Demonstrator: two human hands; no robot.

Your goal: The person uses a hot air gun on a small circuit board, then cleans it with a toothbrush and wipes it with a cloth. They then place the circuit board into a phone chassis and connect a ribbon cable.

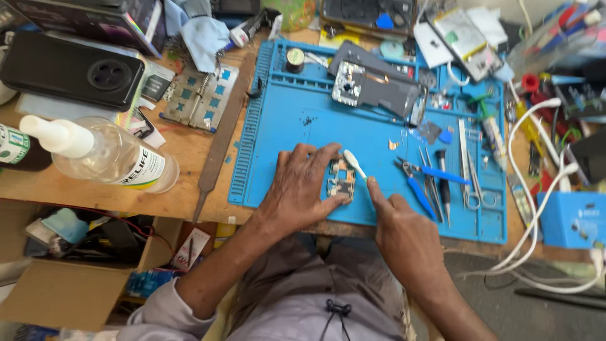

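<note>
Left hand (302, 183) lies flat, fingers spread, pinning the circuit board (341, 179) to the blue mat (284, 126) near its front edge. Right hand (398, 227) has its grip closed on a white brush (355, 164), whose head touches the board's top. Tweezers (435, 173) lie just right.

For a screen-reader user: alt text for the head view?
A left hand presses a small circuit board onto a blue mat while the right hand holds a white brush to it. Tweezers lie beside.
</note>
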